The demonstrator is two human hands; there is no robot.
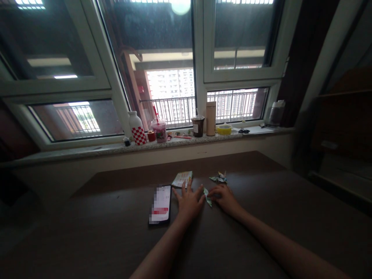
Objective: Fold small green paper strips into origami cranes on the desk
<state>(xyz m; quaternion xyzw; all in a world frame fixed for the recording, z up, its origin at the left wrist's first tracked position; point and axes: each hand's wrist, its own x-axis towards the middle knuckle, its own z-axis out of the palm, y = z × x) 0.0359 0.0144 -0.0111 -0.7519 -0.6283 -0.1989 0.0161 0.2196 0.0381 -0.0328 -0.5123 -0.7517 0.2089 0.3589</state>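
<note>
My left hand (189, 200) is spread on the dark table. Its fingertips reach the lower edge of a small printed paper pad (182, 179), and its thumb is beside a narrow folded strip of green patterned paper (207, 197). From the other side, my right hand (225, 198) has its fingers bent and drawn together at that folded paper, partly hiding its edge. Just beyond the right hand lies a folded paper figure (220, 178) with pointed ends. A smartphone (161, 205) with a lit screen rests left of my left hand.
Behind the brown table (116, 240) runs a stone windowsill (113, 149). On it stand a checkered white bottle (137, 128), a pink drink cup (159, 131), a dark cup (198, 126), a tan flask (210, 118), yellow tape (224, 129) and black-handled scissors (244, 131).
</note>
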